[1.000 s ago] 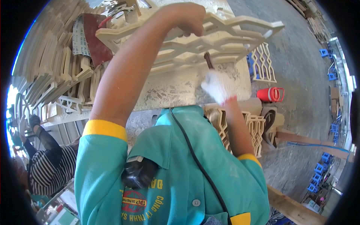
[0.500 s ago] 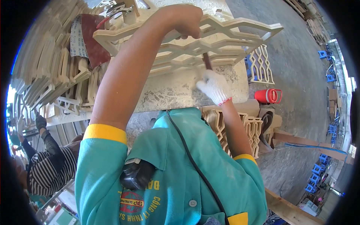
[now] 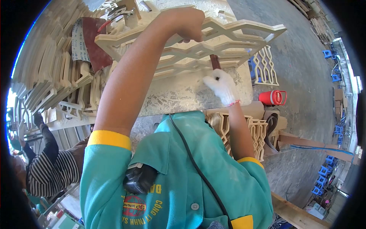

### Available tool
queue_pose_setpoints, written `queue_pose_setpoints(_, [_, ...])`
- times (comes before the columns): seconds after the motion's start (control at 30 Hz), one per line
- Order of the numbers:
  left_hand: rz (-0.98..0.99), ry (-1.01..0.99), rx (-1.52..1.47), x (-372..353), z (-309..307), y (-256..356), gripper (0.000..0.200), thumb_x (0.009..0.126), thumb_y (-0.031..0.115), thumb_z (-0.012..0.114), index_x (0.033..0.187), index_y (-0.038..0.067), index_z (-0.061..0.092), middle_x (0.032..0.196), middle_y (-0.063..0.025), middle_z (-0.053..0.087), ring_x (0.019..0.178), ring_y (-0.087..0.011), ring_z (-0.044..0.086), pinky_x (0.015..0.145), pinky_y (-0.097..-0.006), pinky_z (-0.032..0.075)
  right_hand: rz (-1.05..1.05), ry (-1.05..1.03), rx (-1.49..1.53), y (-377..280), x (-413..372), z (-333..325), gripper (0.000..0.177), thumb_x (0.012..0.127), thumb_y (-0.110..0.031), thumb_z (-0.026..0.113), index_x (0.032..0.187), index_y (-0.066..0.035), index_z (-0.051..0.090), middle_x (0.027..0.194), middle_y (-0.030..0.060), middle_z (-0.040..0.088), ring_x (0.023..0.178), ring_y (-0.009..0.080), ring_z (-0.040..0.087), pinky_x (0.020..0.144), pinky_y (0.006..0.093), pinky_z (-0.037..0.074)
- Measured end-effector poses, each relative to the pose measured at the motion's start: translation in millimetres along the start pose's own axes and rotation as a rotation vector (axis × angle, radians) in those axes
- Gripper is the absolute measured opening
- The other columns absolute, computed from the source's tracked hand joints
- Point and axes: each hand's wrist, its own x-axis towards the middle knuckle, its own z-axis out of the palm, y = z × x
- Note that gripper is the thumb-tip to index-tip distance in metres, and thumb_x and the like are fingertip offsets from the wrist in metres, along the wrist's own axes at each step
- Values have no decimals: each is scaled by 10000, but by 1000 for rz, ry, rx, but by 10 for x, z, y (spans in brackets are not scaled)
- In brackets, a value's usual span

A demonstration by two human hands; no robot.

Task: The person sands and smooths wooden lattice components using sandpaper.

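Note:
A pale wooden lattice frame (image 3: 228, 45) stands tilted over the worktable (image 3: 164, 95). My bare left hand (image 3: 190, 24) is closed on the frame's upper edge, its fingers partly hidden behind the wrist. My right hand (image 3: 221, 86), in a white knitted glove with a dark spot, is wrapped round a dark reddish-brown strip (image 3: 215, 62). The strip's far end reaches the frame's lower bars; whether it touches them cannot be made out.
Stacked lattice pieces (image 3: 42, 57) fill the left side, with a reddish sandpaper sheet (image 3: 95, 44) against them. More frames (image 3: 257, 133) stand below the table's right end, near a red jug (image 3: 272, 97). A co-worker in striped clothing (image 3: 51, 171) is at the lower left.
My right hand has shifted slightly to the right with the strip. My left hand stays on the frame, which has barely moved. The co-worker's arm has moved upward in view.

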Motion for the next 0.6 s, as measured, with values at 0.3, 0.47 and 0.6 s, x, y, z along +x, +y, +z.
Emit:
queue_pose_setpoints(0.3, [-10,18,-22,-84,-13,38,294,777,251,727,791,-36,666,639,-117,678,592,-207,671,603,-356,525,243,-103,680,-62,-385,-402,251,838,-264,717,753,-117,532,564,-41,470,394,45,364,369,206,239])
queue_pose_setpoints(0.47, [-14,-7,-25,-139,-3,106,307,784,263,732,794,-37,665,647,-125,680,622,-216,683,622,-359,531,124,-77,910,120,-605,-458,241,866,-237,726,776,-109,543,543,-36,468,390,44,385,354,215,271])
queue_pose_setpoints(0.6, [4,41,-6,-189,58,128,316,792,264,732,798,-44,659,662,-147,681,665,-242,692,649,-376,535,96,-56,879,43,-586,-469,242,869,-235,724,772,-115,537,543,-39,471,389,43,387,354,211,267])
